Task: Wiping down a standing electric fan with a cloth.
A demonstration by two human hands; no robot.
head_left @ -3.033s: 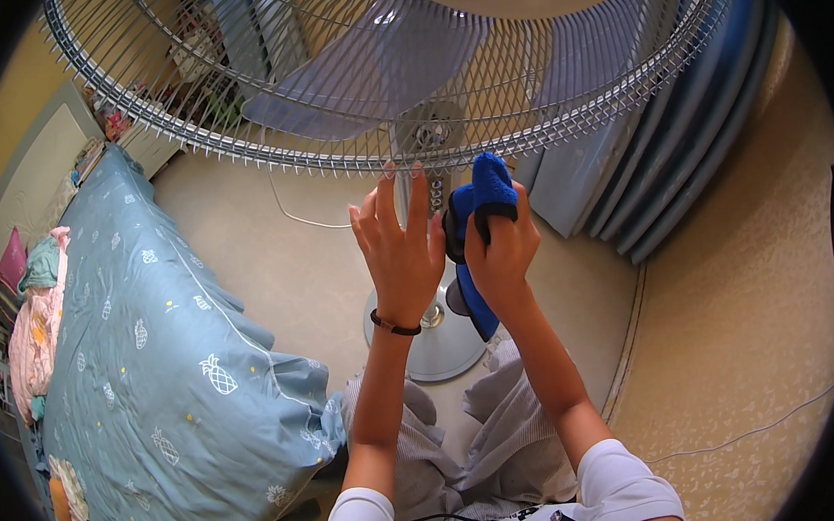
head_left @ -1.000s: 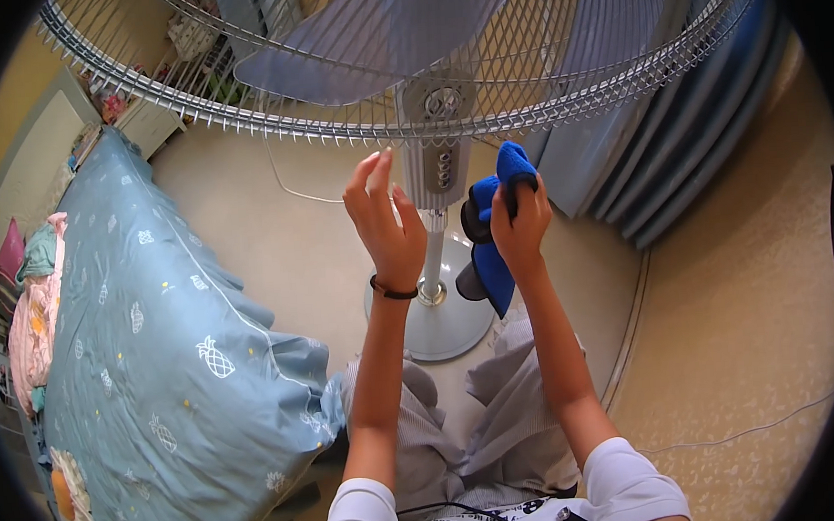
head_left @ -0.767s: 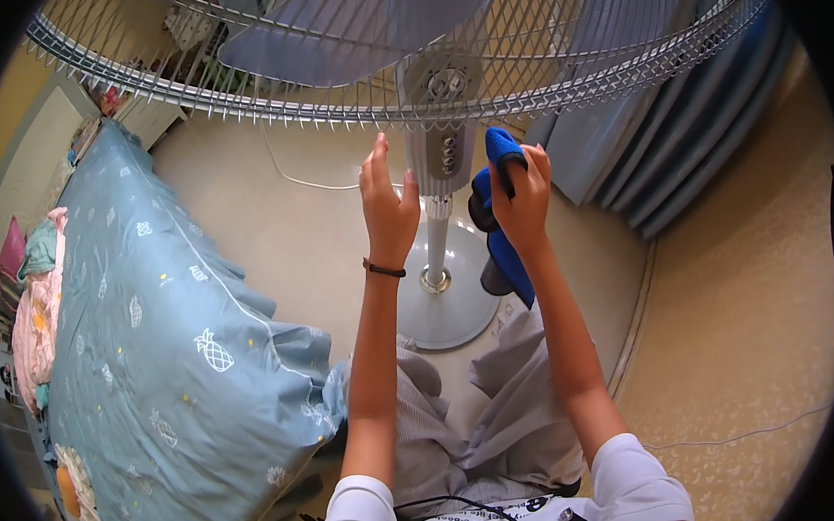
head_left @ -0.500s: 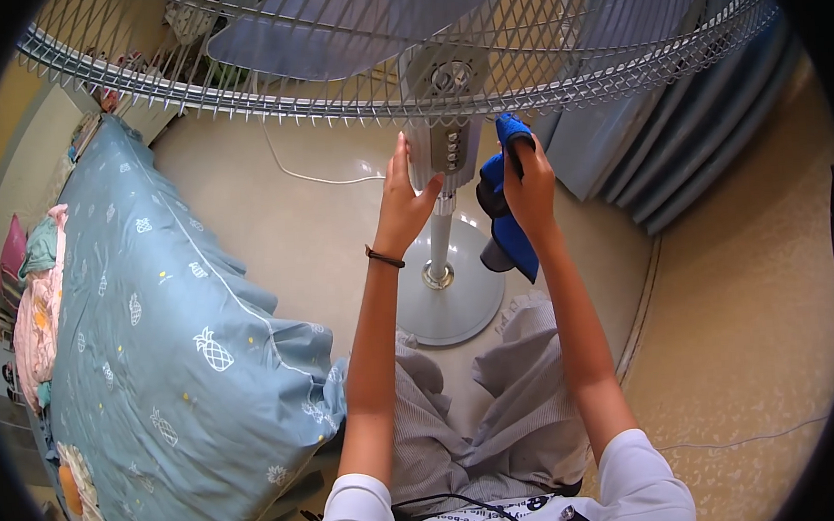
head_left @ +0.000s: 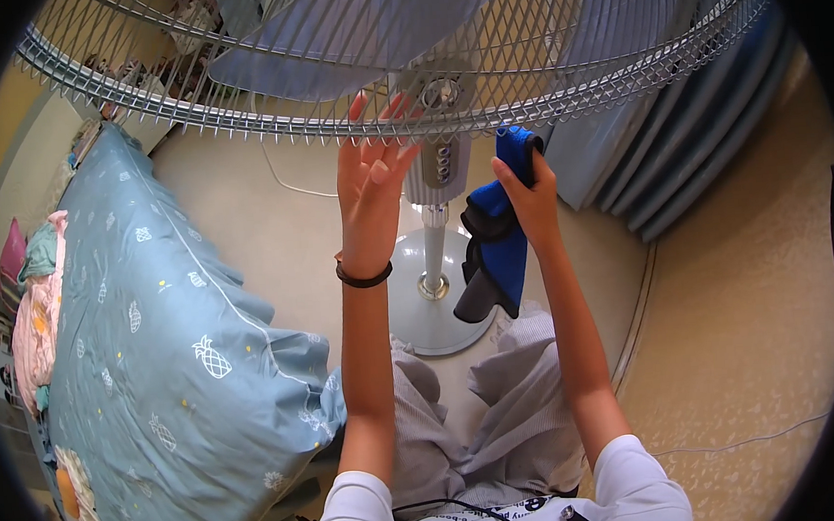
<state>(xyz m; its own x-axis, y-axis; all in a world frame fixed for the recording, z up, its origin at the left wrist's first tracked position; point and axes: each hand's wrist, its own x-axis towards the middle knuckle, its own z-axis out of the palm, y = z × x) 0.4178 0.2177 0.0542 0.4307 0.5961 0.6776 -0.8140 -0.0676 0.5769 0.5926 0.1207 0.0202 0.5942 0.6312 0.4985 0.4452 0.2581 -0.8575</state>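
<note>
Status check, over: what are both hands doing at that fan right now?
Left hand open, fingertips on the fan grille. Right hand gripping blue cloth just under the grille rim. Fan pole stands between the arms; nothing blocking.

There is one view, from a wide fisheye camera worn on the person's head, looking steeply down past the raised forearms to the floor. It sits very close to the fan grille [head_left: 399,118], which fills the top edge just above the left hand [head_left: 371,182] and right hand [head_left: 526,196]. Below the hands the fan base [head_left: 420,308] and the lap show; left of them lies a blue quilt [head_left: 162,305], right of them curtains [head_left: 660,169]. Straight edges bend near the dark rim.
</note>
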